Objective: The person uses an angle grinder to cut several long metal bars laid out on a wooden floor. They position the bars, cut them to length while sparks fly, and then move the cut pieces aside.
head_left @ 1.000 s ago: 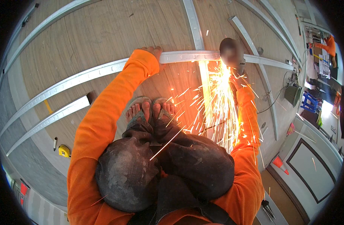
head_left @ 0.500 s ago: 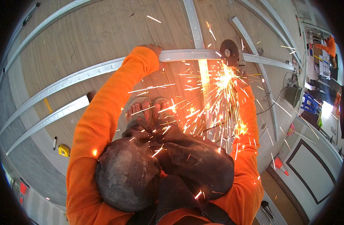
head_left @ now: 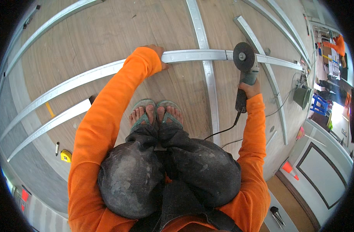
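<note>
My left hand (head_left: 159, 58) grips a long silver metal channel (head_left: 188, 55) that lies across another channel (head_left: 211, 89); some of the fingers are hidden by the orange cuff. A dark line crosses the gripped channel near its right part, just left of the grinder. My right hand (head_left: 249, 88) is closed around an angle grinder (head_left: 250, 69), whose dark disc (head_left: 244, 55) is held over that channel. A black cord (head_left: 223, 130) runs from the grinder toward my sandalled feet (head_left: 148, 112).
More metal channels (head_left: 55, 17) lie around the wooden floor. A yellow tape measure (head_left: 66, 156) and marker (head_left: 57, 149) are at left. A green container (head_left: 302, 98), blue stool (head_left: 319, 105) and orange cone (head_left: 289, 169) are at right. A co-worker in orange (head_left: 337, 46) is far right.
The spray of sparks has stopped. The grinder has shifted a little to the right, and a dark line now shows on the channel beside it. My left hand has barely moved.
</note>
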Demonstrator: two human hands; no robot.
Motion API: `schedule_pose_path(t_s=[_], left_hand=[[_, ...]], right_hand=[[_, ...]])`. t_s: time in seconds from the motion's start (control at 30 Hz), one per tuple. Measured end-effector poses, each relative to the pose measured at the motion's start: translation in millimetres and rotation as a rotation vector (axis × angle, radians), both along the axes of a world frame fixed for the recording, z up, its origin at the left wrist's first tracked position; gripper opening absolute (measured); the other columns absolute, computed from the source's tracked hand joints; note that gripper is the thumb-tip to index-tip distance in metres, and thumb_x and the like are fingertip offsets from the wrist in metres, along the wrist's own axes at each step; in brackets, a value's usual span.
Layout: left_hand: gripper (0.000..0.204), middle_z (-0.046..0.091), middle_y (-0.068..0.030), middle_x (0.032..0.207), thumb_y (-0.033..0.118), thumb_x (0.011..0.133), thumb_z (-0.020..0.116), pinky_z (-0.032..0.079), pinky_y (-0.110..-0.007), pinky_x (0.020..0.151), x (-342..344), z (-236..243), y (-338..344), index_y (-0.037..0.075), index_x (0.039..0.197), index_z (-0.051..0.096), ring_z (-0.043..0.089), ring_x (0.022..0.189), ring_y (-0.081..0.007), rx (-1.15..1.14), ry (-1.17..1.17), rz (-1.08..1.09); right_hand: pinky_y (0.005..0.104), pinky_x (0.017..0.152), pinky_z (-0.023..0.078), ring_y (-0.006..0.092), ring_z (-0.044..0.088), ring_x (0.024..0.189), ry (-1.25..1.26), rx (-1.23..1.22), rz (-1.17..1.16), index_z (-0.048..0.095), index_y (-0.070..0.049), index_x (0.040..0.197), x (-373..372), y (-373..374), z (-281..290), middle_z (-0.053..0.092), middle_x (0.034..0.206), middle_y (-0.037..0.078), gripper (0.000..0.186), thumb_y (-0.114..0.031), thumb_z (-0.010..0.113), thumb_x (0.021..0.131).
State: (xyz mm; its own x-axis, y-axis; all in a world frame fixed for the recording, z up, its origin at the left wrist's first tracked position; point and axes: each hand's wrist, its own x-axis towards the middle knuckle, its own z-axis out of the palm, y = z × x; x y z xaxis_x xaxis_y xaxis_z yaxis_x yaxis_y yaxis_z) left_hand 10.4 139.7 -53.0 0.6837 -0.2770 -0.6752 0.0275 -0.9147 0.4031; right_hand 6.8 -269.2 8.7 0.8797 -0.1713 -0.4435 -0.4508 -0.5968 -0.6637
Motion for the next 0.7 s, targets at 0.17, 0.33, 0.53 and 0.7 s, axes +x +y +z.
schedule_pose_path(t_s=[0.17, 0.33, 0.53, 0.7], left_hand=[[0.066, 0.064, -0.0204, 0.109, 0.050, 0.070, 0.070, 0.048, -0.041, 0.090, 0, 3, 2, 0.002, 0.114, 0.060, 0.061, 0.102, -0.0363, 0.009, 0.037, -0.033], [0.071, 0.063, -0.0215, 0.110, 0.050, 0.068, 0.070, 0.047, -0.040, 0.092, -1, 2, 4, 0.001, 0.118, 0.059, 0.060, 0.104, -0.0368, -0.040, 0.048, 0.008], [0.069, 0.063, -0.0208, 0.112, 0.050, 0.069, 0.069, 0.046, -0.040, 0.093, -1, -2, 6, 0.001, 0.117, 0.060, 0.059, 0.106, -0.0363, -0.048, 0.062, 0.035], [0.059, 0.060, -0.0162, 0.114, 0.045, 0.073, 0.070, 0.046, -0.042, 0.092, -25, 3, 0, 0.005, 0.114, 0.056, 0.058, 0.105, -0.0359, 0.003, -0.242, 0.060]], right_hand=[[0.0347, 0.070, 0.053, 0.0224, 0.062, 0.076, -0.031, -0.078, 0.046, 0.055, -0.001, 0.106, 5, -7, 4, 0.063, 0.089, 0.009, 0.056, -0.010, 0.076, 0.055], [0.0345, 0.070, 0.053, 0.0225, 0.063, 0.076, -0.050, -0.042, 0.039, 0.056, -0.001, 0.106, 4, -4, 3, 0.063, 0.090, 0.009, 0.056, -0.011, 0.076, 0.054], [0.0344, 0.069, 0.052, 0.0222, 0.062, 0.075, -0.051, -0.047, 0.048, 0.056, -0.002, 0.104, 2, -1, 1, 0.063, 0.089, 0.009, 0.055, -0.010, 0.076, 0.054], [0.0341, 0.068, 0.052, 0.0214, 0.062, 0.074, -0.028, 0.020, 0.037, 0.056, -0.002, 0.104, 4, -3, -2, 0.063, 0.087, 0.008, 0.053, -0.010, 0.076, 0.055]])
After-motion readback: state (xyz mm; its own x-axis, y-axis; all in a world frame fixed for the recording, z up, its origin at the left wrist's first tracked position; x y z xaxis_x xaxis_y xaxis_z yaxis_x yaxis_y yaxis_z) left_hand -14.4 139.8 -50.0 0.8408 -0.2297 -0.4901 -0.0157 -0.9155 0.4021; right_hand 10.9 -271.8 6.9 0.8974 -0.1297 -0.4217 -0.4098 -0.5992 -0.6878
